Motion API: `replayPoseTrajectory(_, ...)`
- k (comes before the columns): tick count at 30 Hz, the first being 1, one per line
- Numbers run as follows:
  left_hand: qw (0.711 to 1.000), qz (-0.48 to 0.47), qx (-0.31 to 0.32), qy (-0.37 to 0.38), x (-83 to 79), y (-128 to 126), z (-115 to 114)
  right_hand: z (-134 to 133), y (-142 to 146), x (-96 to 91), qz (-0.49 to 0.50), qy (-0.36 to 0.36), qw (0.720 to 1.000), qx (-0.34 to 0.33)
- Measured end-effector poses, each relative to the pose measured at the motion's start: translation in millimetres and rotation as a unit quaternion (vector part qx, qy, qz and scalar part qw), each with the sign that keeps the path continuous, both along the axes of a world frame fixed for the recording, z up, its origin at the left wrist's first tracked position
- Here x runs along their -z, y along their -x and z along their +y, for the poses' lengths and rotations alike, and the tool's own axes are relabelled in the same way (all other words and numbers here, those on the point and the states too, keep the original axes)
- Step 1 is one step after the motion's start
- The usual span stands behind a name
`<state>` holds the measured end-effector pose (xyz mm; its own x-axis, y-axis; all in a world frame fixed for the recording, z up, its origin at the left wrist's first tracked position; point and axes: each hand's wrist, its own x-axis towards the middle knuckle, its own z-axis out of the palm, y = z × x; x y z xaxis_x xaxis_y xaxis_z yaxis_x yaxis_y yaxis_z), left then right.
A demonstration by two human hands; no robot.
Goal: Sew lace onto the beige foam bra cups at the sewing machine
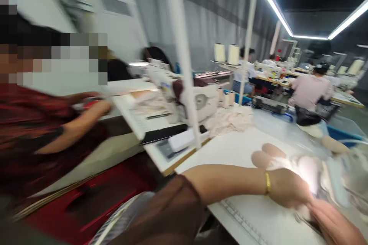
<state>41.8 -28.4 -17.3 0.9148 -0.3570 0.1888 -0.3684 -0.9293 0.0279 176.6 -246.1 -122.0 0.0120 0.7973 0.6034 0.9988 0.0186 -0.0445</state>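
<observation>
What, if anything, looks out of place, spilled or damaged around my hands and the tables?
Nothing plainly spilled or damaged stands out, though blur hides detail around your left hand and right hand. The untidiest spot is the pale cloth beside the sewing machine: it lies in a crumpled heap.

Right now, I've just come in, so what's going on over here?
A person's left hand, with a gold-coloured bracelet at the wrist, and right hand are close together in bright light over a white table. Blur hides exactly what they hold. Beige rounded pieces lie just beyond the left wrist, and pale crumpled fabric farther back. To the left, a co-worker is beside a neighbouring table with a sewing machine.
</observation>
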Motion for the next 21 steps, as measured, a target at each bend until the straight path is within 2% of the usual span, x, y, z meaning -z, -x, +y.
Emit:
replayPoseTrajectory(1, 0.998, 0.002, 0.061, 0.006, 1.2, 2.2, 3.1, -13.5, 11.2, -9.6, -0.015, 0.019, 1.0, -0.001)
replayPoseTrajectory(2, 0.996, -0.008, 0.083, 0.012, 3.1, 3.4, 7.0, -19.8, 22.5, -20.5, -0.027, 0.039, 0.999, -0.005)
replayPoseTrajectory(4, 0.993, -0.013, 0.119, 0.022, 8.6, 3.9, 15.0, -16.6, 39.4, -41.7, -0.012, 0.042, 0.998, 0.042)
replayPoseTrajectory(8, 0.993, -0.059, 0.099, 0.025, 19.9, 7.8, 21.4, -1.6, 51.4, -67.6, 0.014, 0.08, 0.993, 0.088)
replayPoseTrajectory(13, 0.987, -0.06, 0.146, 0.021, 21.1, 11.7, 16.0, -6.9, 59.8, -78.7, 0.053, 0.117, 0.989, 0.076)
replayPoseTrajectory(21, 0.989, -0.06, 0.122, 0.051, 20.4, 11.8, 13.1, -7.2, 63.3, -85.2, 0.092, 0.124, 0.987, 0.034)
